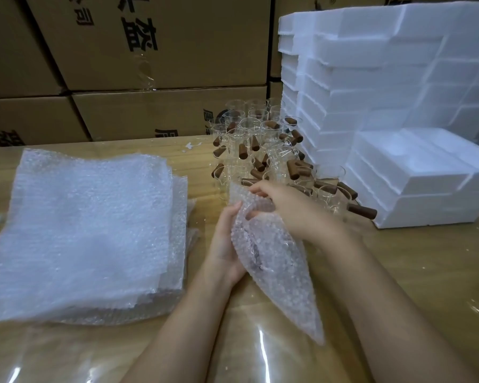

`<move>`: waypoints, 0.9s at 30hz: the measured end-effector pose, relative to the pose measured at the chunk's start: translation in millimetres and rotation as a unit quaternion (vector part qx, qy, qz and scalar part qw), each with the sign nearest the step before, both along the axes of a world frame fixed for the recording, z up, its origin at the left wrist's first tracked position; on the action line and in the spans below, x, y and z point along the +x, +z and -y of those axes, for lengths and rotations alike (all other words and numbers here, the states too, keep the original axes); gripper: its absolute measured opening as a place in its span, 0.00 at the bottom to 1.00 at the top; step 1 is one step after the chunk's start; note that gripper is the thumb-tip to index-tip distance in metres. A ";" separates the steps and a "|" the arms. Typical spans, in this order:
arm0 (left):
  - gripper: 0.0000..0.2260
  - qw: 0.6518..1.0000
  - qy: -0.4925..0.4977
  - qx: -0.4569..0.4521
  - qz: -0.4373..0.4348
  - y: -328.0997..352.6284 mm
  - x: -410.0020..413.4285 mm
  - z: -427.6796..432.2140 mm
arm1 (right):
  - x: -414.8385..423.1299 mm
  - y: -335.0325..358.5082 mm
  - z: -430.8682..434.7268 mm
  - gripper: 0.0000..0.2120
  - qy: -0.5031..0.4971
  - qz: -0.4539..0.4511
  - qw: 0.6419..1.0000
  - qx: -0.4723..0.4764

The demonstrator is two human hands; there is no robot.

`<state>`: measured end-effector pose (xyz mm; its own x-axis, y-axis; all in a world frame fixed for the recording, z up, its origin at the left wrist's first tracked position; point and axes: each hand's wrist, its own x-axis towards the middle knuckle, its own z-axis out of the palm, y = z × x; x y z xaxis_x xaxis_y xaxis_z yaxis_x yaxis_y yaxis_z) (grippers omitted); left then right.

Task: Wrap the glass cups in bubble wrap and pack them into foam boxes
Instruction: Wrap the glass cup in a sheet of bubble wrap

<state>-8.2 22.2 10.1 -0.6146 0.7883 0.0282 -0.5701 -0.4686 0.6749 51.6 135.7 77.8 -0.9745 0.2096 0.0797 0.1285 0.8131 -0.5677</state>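
Clear plastic film (pixel 263 352) covers the wooden table (pixel 415 275) at the near edge, and both forearms reach out over it. Between the 2 hands is a bubble-wrap bundle (pixel 271 261), tapering to a point toward the camera. The left hand (pixel 224 244) cradles it from the left and below with fingers curled round its side. The right hand (pixel 286 207) grips its upper end, fingertips tucked into the open folds. A dark shape shows through the wrap, but the cup inside is too blurred to make out. Left of the hands lies a thick stack of bubble-wrap sheets (pixel 89 230). Just beyond the hands a crowd of glass cups (pixel 256 142) with brown wooden handles stands on the table, some tipped over. To their right, touching the cluster, rise tall stacks of white foam boxes (pixel 371 78), with a lower stack (pixel 415 175) in front. Cardboard cartons (pixel 163 51) printed with black characters fill the background.
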 end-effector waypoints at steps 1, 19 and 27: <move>0.15 1.000 0.000 -0.007 -0.003 -0.4 0.9 -0.6 | -1.3 -2.6 0.7 0.19 -0.010 0.002 0.999 0.033; 0.12 0.896 0.301 -0.220 -0.242 -1.2 11.1 -2.2 | -2.6 8.5 8.7 0.29 0.002 0.015 1.000 -0.005; 0.12 0.892 0.312 -0.232 -0.231 -1.6 12.6 -1.7 | 1.5 6.5 15.0 0.39 0.027 0.047 0.997 0.063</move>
